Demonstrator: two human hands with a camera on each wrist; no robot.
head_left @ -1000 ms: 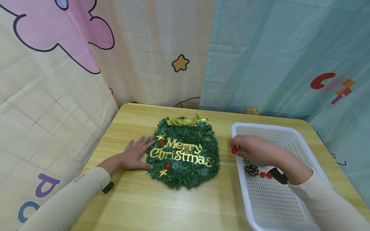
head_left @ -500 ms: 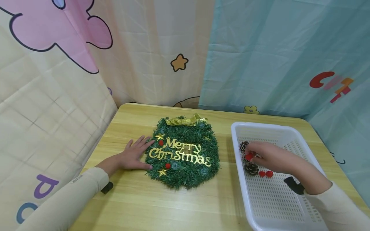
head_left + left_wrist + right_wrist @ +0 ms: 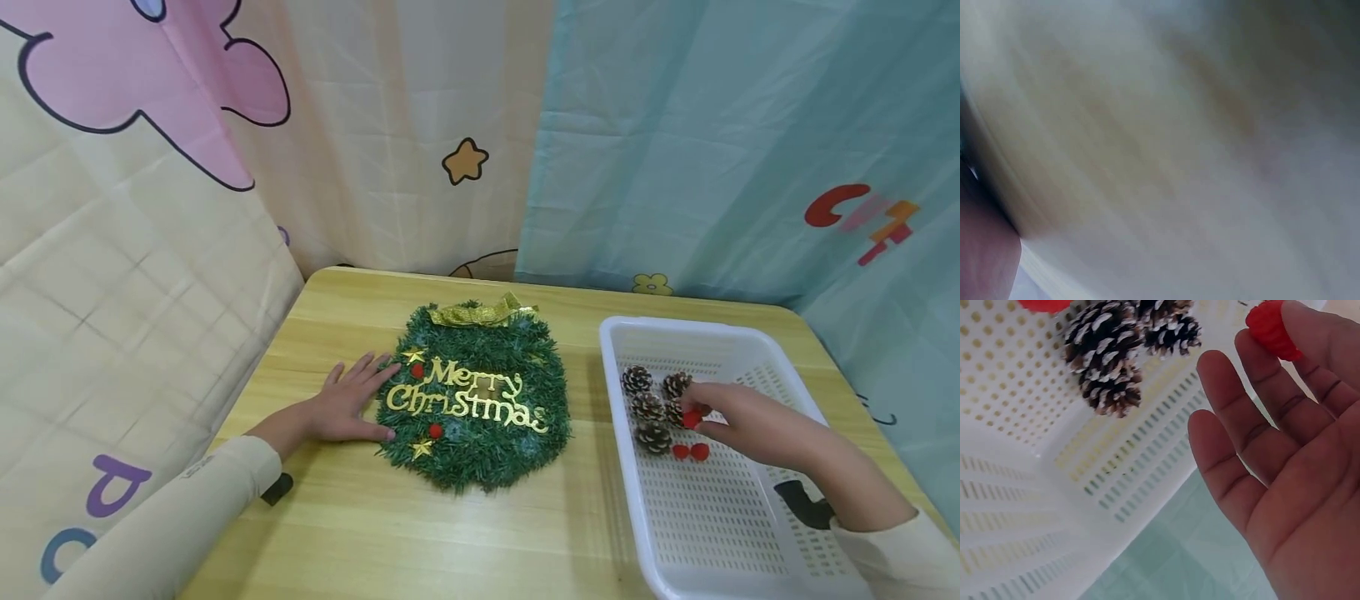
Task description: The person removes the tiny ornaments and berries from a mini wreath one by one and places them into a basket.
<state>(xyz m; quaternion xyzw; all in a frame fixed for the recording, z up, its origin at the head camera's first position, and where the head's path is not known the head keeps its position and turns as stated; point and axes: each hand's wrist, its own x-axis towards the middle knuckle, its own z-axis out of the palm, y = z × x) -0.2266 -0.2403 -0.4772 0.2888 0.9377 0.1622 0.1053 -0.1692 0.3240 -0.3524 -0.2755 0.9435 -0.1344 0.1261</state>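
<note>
My left hand [image 3: 352, 402] lies flat with fingers spread at the left edge of the green wreath [image 3: 487, 467]. The wreath bears gold "Merry Christmas" lettering [image 3: 465, 396], gold stars [image 3: 422, 448], red balls [image 3: 436, 431] and a gold bow [image 3: 476, 315] at its top. Over the white basket [image 3: 633, 500], my right hand [image 3: 757, 429] pinches a red ridged ball [image 3: 1272, 328] between thumb and fingertips. Close beside those fingers, several pine cones [image 3: 648, 407] lie in the basket. Two more red pieces [image 3: 699, 452] are in front of them.
The wooden table [image 3: 420, 542] carries the wreath at the middle and the basket at the right. Printed curtains [image 3: 675, 142] hang behind and on both sides. A blurred surface fills most of the left wrist view.
My right hand has moved from the basket's left rim rightward over the pine cones, carrying the red ball and uncovering the cones. My left hand has stayed on the wreath's edge.
</note>
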